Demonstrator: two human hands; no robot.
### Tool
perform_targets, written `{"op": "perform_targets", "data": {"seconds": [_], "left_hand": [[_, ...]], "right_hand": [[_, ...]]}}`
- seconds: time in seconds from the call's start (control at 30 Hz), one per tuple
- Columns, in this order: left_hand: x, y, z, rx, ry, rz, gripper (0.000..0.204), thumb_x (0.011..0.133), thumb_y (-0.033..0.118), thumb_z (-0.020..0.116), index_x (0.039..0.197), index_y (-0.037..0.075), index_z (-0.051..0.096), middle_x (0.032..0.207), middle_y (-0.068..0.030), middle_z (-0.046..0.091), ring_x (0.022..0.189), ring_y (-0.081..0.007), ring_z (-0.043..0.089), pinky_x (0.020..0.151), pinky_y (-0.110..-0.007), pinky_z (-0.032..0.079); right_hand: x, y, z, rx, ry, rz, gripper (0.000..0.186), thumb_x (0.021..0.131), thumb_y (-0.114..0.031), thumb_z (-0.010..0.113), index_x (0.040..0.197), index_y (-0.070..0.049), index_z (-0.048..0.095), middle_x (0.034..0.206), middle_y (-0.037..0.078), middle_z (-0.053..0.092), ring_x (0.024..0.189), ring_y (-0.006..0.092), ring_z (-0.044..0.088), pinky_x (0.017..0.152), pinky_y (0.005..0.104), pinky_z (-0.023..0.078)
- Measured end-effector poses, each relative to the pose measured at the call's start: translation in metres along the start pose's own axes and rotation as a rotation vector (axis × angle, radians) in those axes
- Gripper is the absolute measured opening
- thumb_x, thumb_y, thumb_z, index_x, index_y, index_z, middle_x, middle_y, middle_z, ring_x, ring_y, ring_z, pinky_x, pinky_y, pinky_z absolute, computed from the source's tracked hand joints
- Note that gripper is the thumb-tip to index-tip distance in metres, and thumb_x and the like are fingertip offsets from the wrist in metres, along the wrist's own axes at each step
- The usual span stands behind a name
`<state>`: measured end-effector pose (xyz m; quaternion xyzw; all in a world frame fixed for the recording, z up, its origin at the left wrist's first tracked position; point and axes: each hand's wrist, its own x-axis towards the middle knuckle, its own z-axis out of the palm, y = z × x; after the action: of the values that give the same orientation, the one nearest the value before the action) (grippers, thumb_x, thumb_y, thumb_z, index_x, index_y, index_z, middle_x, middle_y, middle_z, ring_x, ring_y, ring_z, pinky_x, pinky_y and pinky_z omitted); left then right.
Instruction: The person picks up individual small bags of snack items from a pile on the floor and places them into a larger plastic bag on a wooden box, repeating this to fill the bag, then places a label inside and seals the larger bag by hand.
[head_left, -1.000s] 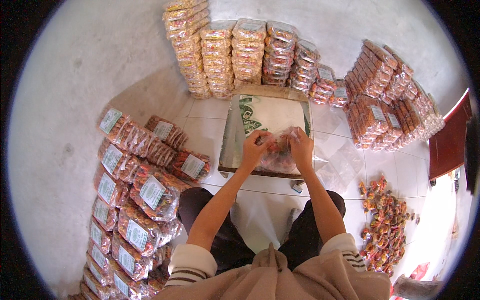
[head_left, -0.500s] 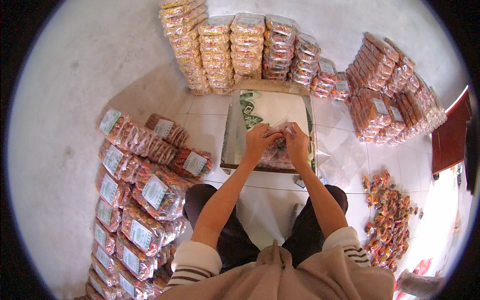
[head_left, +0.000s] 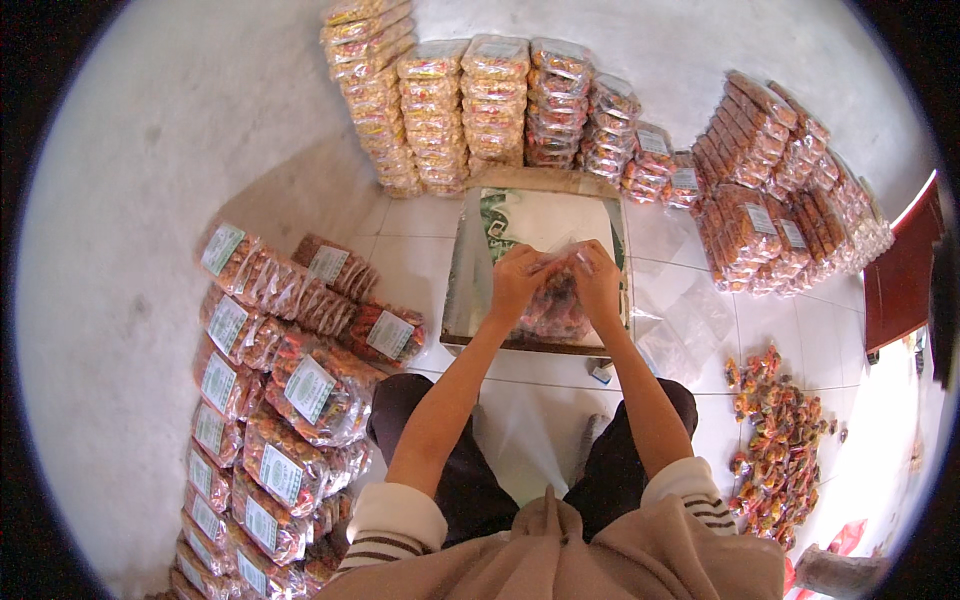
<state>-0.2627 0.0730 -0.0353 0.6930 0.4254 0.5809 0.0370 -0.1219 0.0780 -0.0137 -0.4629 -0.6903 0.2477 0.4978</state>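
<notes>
A clear plastic bag (head_left: 550, 312) filled with small reddish-brown wrapped pieces lies on a low table (head_left: 462, 290) between my knees. My left hand (head_left: 515, 278) pinches the left side of the bag's gathered top. On the other side, my right hand (head_left: 597, 275) has its fingers closed on the same plastic edge. Both hands are close together above the bag's far end. The fingertips partly cover the bag's mouth, so I cannot make out whether it is sealed.
Labelled filled packs (head_left: 310, 385) are stacked along the left. Tall stacks of packs (head_left: 495, 95) line the back wall, with more piles (head_left: 745, 225) at the far right. Loose wrapped pieces (head_left: 778, 450) lie on the right floor, near flat empty bags (head_left: 685, 325).
My hands remain on the bag's top, with only a slight shift of the fingers. More of the bag's contents shows between my wrists. The whole view has tilted slightly.
</notes>
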Motion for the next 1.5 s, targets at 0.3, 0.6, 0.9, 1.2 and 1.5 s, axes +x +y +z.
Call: {"op": "perform_targets", "data": {"seconds": [0.3, 0.6, 0.9, 1.2, 1.5], "left_hand": [[-0.001, -0.013, 0.001, -0.076, -0.015, -0.007, 0.01, 0.066, 0.009, 0.069, 0.072, 0.003, 0.064, 0.064, -0.009, 0.054, 0.057, -0.0202, 0.052, 0.052, -0.031, 0.041], [0.006, -0.01, -0.002, -0.054, -0.002, -0.044, 0.012, 0.069, 0.011, 0.068, 0.075, 0.002, 0.066, 0.065, -0.009, 0.054, 0.053, -0.0165, 0.052, 0.047, -0.027, 0.041], [-0.003, 0.009, -0.009, -0.344, -0.031, -0.361, 0.009, 0.07, 0.007, 0.068, 0.076, 0.001, 0.066, 0.061, -0.0064, 0.053, 0.053, -0.0141, 0.052, 0.047, -0.026, 0.04], [0.001, 0.004, -0.012, -0.162, -0.015, -0.315, 0.012, 0.07, 0.011, 0.07, 0.073, 0.001, 0.064, 0.06, -0.0067, 0.052, 0.052, -0.0154, 0.05, 0.047, -0.029, 0.04], [-0.004, 0.006, -0.004, -0.233, 0.011, -0.382, 0.014, 0.069, 0.013, 0.071, 0.071, 0.001, 0.063, 0.06, -0.0061, 0.051, 0.049, -0.016, 0.05, 0.046, -0.028, 0.039]], "right_hand": [[-0.001, 0.005, -0.034, -0.036, -0.248, -0.014, 0.056, 0.062, -0.027, 0.076, 0.109, -0.004, 0.055, 0.107, 0.01, 0.05, 0.102, 0.0233, 0.047, 0.088, 0.0327, 0.037], [-0.005, 0.022, -0.017, 0.086, -0.17, 0.106, 0.048, 0.062, -0.028, 0.077, 0.1, -0.004, 0.059, 0.097, 0.01, 0.053, 0.087, 0.0233, 0.053, 0.073, 0.0291, 0.044], [-0.012, 0.021, -0.004, -0.056, -0.019, 0.067, 0.027, 0.063, -0.014, 0.072, 0.086, -0.002, 0.061, 0.083, 0.011, 0.054, 0.073, 0.0274, 0.056, 0.064, 0.0323, 0.044], [-0.006, 0.008, 0.003, -0.037, 0.22, -0.09, 0.03, 0.068, -0.014, 0.072, 0.089, -0.001, 0.055, 0.085, 0.01, 0.05, 0.084, 0.0206, 0.053, 0.072, 0.0326, 0.042], [-0.023, -0.005, -0.025, -0.151, 0.077, -0.083, 0.032, 0.066, -0.014, 0.072, 0.092, -0.005, 0.057, 0.094, 0.009, 0.055, 0.089, 0.0251, 0.053, 0.076, 0.0335, 0.043]]}}
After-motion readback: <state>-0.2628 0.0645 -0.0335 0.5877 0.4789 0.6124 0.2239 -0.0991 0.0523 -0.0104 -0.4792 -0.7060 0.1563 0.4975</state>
